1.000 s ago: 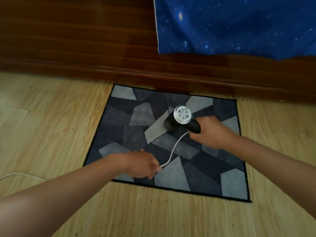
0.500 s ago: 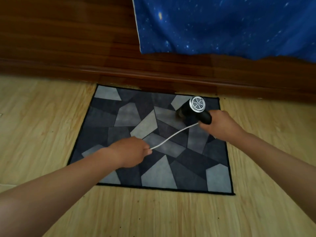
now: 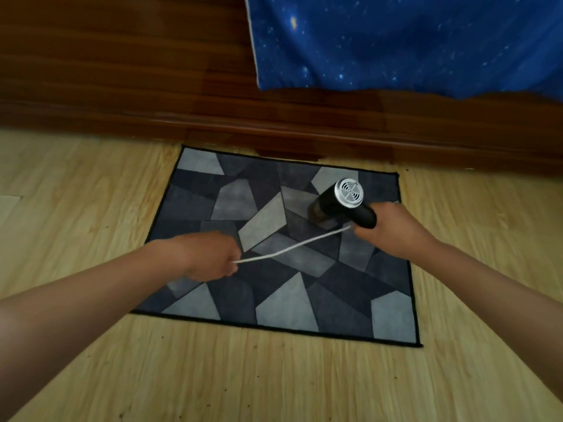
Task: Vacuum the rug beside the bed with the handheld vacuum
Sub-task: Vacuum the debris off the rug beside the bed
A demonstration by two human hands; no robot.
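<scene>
The right hand (image 3: 393, 231) is wrapping its fingers round the black grip of the handheld vacuum (image 3: 341, 205), with its forearm reaching in nearly straight from the lower right edge. The left hand (image 3: 210, 257) is pinching the white cord (image 3: 292, 247) in curled fingers, knuckles turned up, with its forearm stretching in from the lower left. The two hands are sitting well apart, joined only by the cord, which is running in a shallow sag from the bottom of the grip across to the left fist.

The vacuum is showing a short black barrel with a round silver grille at its rear, facing up toward the camera. Its brownish nozzle end is pointing down and left at the rug (image 3: 286, 303), though blur is hiding whether it is touching the pile. It is working over the rug's far right part. The rug, a rectangle of grey and dark slate angular patches with a black edge, is lying flat on the pale wood floor (image 3: 76, 208), its far edge just beside the dark wooden bed base (image 3: 152, 86), where a blue starry sheet (image 3: 411, 41) is hanging down
</scene>
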